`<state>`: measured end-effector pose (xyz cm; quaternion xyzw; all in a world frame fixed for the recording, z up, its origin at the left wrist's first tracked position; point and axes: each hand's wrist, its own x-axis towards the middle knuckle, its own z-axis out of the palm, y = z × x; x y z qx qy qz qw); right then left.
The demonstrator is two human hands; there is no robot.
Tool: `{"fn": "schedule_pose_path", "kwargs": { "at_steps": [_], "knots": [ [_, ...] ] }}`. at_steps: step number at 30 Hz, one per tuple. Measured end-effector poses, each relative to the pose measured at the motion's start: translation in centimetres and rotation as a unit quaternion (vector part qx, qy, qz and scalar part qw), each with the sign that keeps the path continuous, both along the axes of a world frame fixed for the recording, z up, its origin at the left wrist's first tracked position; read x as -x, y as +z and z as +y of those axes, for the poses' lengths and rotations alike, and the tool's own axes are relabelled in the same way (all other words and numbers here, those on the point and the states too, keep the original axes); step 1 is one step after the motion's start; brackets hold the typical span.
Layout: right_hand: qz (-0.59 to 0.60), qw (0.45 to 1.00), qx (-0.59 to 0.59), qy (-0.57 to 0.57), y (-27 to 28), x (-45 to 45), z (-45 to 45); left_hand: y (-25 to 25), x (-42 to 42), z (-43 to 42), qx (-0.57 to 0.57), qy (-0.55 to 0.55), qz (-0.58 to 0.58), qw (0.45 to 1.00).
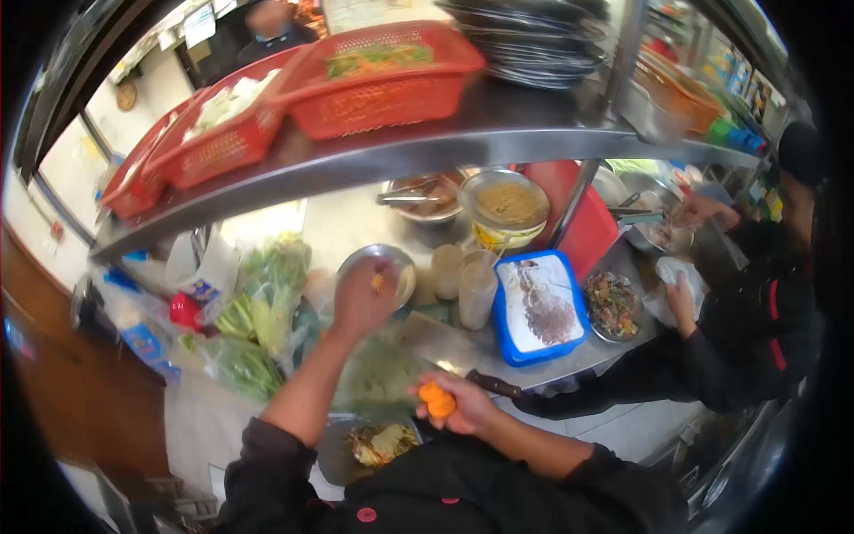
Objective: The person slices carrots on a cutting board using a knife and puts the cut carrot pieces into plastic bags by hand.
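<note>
My right hand [466, 408] is closed around orange carrot pieces [436, 400], palm up, near my body. My left hand [365, 289] reaches over a round metal bowl [406, 287]; its fingers are blurred, and a small orange bit shows beside them. Between my arms lies a greenish cutting board [378, 369]. A dark-handled knife [495, 384] rests right of the board, near my right hand. Below the board, close to my body, a metal container [331, 449] holds shredded food.
A steel shelf [400, 158] with red baskets [378, 107] crosses above the counter. Bagged greens [258, 307] lie left, plastic cups [477, 294] and a blue-rimmed tub [509, 343] right. A co-worker's hand [683, 303] holds a white bag beside a food bowl [614, 307].
</note>
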<state>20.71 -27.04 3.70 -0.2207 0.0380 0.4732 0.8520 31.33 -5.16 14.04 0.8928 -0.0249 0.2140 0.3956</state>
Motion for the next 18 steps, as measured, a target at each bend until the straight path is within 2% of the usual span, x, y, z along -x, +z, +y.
{"fn": "schedule_pose_path", "kwargs": {
  "at_steps": [1, 2, 3, 4, 5, 7, 8, 10, 12, 14, 18],
  "knots": [
    [-0.016, 1.000, -0.013, -0.003, 0.9, -0.3, -0.7, 1.6, -3.4, -0.5, -0.013, -0.006, 0.004, 1.000],
    [-0.032, 0.999, -0.022, -0.005, 1.7, -0.7, -1.4, 1.8, -7.5, -1.0, -0.042, -0.022, -0.058, 0.997],
    [-0.039, 0.998, -0.048, -0.019, 2.7, -1.2, -2.1, 3.3, -10.6, -2.2, -0.067, -0.056, -0.045, 0.995],
    [-0.032, 0.998, -0.045, -0.029, 4.1, -1.6, -3.0, 3.1, -14.9, -3.1, -0.083, -0.055, 0.039, 0.994],
    [-0.046, 0.995, -0.074, -0.054, 5.9, -2.3, -4.0, 2.7, -18.4, -4.0, -0.213, -0.056, -0.039, 0.975],
    [-0.115, 0.981, -0.113, -0.105, 8.4, -3.8, -6.4, 3.1, -24.3, -6.4, -0.268, -0.058, -0.050, 0.960],
    [-0.118, 0.981, -0.106, -0.115, 9.2, -4.2, -7.7, 3.6, -27.1, -7.6, -0.271, -0.054, -0.032, 0.961],
    [-0.158, 0.958, -0.105, -0.216, 10.5, -5.0, -10.4, 4.4, -31.9, -9.5, -0.275, -0.034, 0.007, 0.961],
    [-0.160, 0.954, -0.086, -0.240, 10.5, -5.5, -12.9, 4.6, -34.8, -11.6, -0.281, -0.024, 0.045, 0.958],
    [-0.187, 0.927, -0.112, -0.304, 9.9, -6.0, -14.5, 4.4, -36.2, -12.2, -0.286, -0.005, 0.060, 0.956],
    [-0.165, 0.923, -0.076, -0.339, 8.2, -5.8, -16.2, 3.3, -37.6, -13.4, -0.257, 0.007, 0.070, 0.964]
  ]
}}
